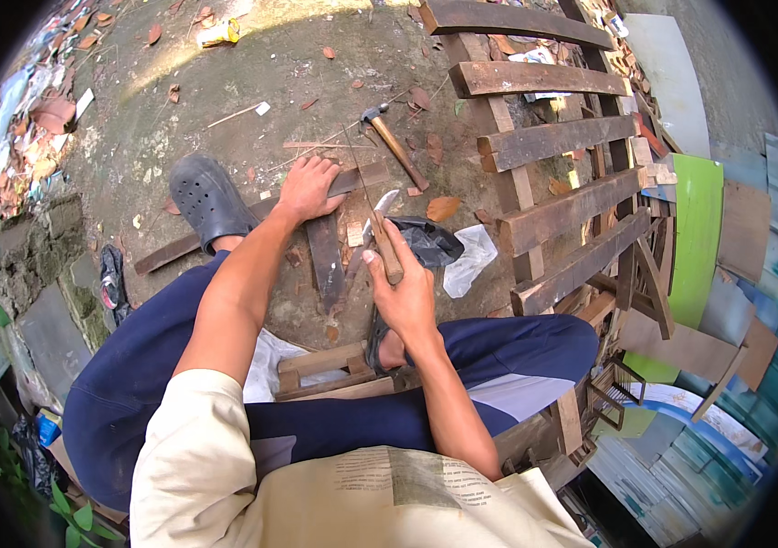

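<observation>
A dark wooden plank (174, 252) lies slantwise on the ground, its right end reaching past my left hand (310, 188). My left hand presses on that plank, fingers bent over its far edge. In my right hand (403, 290) is the wooden handle of a handsaw (387, 253). Its thin blade, seen nearly edge-on, points up and away, crossing near the plank's right part; whether it touches the wood I cannot tell. A second short board (325, 260) runs toward me from under the plank. Beside the saw shows a shiny curved blade (385, 203).
A hammer (394, 146) lies beyond the plank. Black plastic (430, 241) and a clear plastic bag (470, 260) are right of my right hand. A slatted wooden pallet (553, 146) stands at the right. My left foot wears a clog (208, 199). A small wooden frame (325, 367) sits between my legs.
</observation>
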A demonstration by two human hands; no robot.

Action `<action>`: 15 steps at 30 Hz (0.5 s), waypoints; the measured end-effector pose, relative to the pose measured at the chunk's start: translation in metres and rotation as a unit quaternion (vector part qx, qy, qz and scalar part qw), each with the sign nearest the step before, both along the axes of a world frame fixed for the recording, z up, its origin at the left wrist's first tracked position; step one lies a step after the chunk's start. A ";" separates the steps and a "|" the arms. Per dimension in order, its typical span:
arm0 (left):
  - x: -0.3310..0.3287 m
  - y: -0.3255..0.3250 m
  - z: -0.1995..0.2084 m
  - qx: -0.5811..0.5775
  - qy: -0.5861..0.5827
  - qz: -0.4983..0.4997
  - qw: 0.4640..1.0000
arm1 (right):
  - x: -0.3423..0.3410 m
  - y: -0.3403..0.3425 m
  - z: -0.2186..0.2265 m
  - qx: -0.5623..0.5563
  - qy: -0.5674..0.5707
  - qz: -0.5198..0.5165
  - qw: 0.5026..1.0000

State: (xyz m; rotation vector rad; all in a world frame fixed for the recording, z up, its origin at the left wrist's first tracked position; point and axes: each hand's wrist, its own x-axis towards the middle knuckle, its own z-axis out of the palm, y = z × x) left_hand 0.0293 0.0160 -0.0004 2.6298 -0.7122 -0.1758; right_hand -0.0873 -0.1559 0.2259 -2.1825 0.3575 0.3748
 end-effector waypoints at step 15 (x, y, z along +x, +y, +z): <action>-0.003 0.000 0.003 0.013 0.039 -0.012 0.999 | -0.042 -0.007 0.058 0.049 0.034 -0.009 0.998</action>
